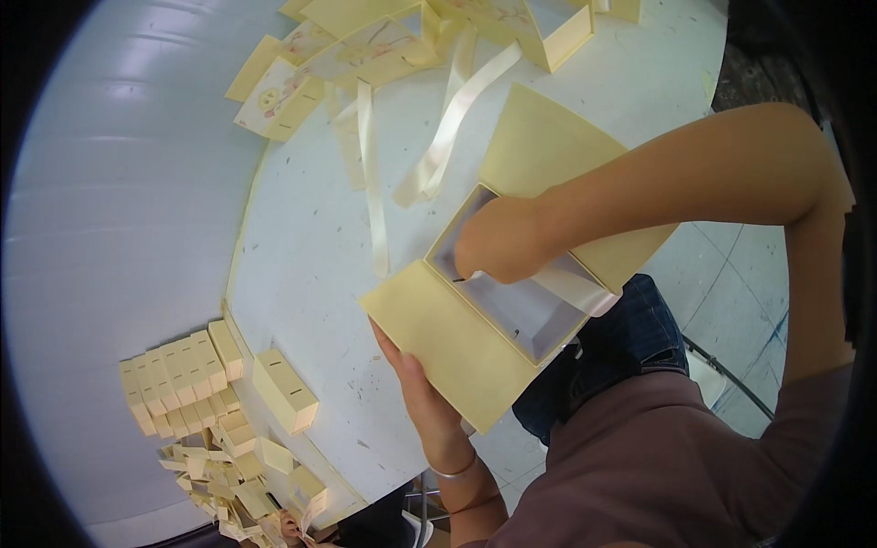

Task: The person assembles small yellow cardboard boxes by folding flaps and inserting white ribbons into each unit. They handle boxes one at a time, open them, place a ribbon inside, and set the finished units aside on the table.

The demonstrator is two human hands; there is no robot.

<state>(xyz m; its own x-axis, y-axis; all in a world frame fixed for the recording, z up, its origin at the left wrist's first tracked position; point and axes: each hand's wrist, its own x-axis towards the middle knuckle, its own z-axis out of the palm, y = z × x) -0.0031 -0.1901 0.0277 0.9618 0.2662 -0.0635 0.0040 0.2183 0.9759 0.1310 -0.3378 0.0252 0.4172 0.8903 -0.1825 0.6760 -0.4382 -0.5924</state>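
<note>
A cream folding gift box [457, 342] lies opened out in front of me, its lid panels spread on both sides of a pale lilac-grey inner tray. My left hand [423, 388] grips the near-left panel by its outer edge, fingers partly hidden beneath. Inside the tray, my right hand [502, 242] is closed, its fingertips down by a small dark slot. A white satin ribbon [575, 290] runs from under that hand across the tray and over its right rim. A bit of white shows at the fingertips; most of the pinch is hidden.
Printed cream boxes [365, 55] with trailing white ribbons [370, 183] stand at the table's far side. A single narrow box [285, 391] lies at the left. Stacked boxes [178, 370] and a loose heap fill the lower left, where another person's hand [290, 525] shows.
</note>
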